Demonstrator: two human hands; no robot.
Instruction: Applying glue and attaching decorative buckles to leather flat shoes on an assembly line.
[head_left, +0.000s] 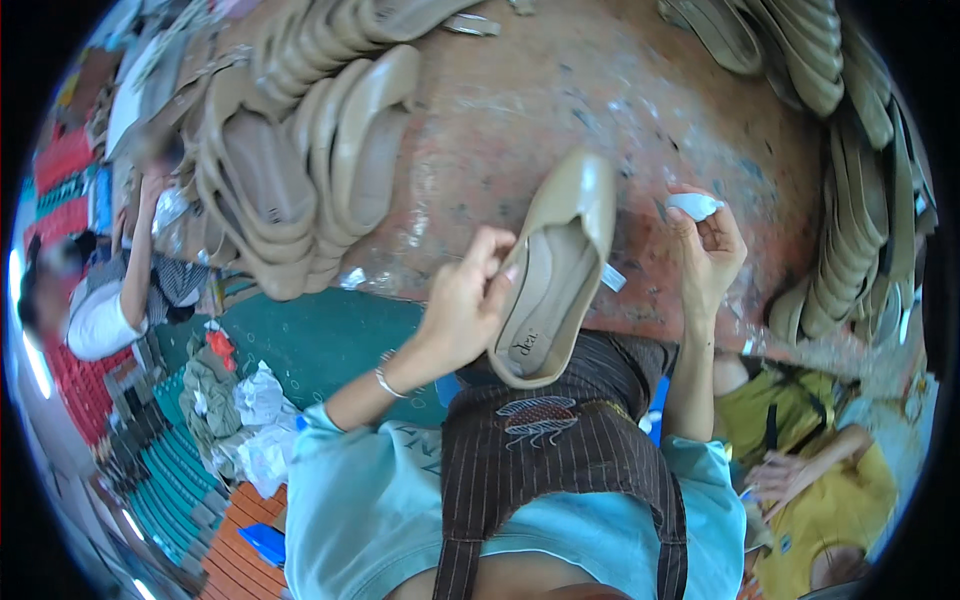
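Note:
A beige slip-on shoe point(573, 215) is tilted in front of me, toe pointing away, its insole facing up. My left hand point(468, 300) grips its left side near the opening, thumb over the rim and fingers curled beneath. Right of the shoe, my right hand point(712, 250) holds a small white squeeze bottle point(693, 207) between thumb and fingers, apart from the shoe. What is in the bottle cannot be made out.
The worn reddish-brown table point(480, 120) carries rows of matching beige shoes point(265, 165) at left and more shoes point(850, 230) at right. A small white tag point(612, 278) lies beside the held shoe. A person in yellow point(825, 510) sits at lower right; another person point(105, 315) works at far left.

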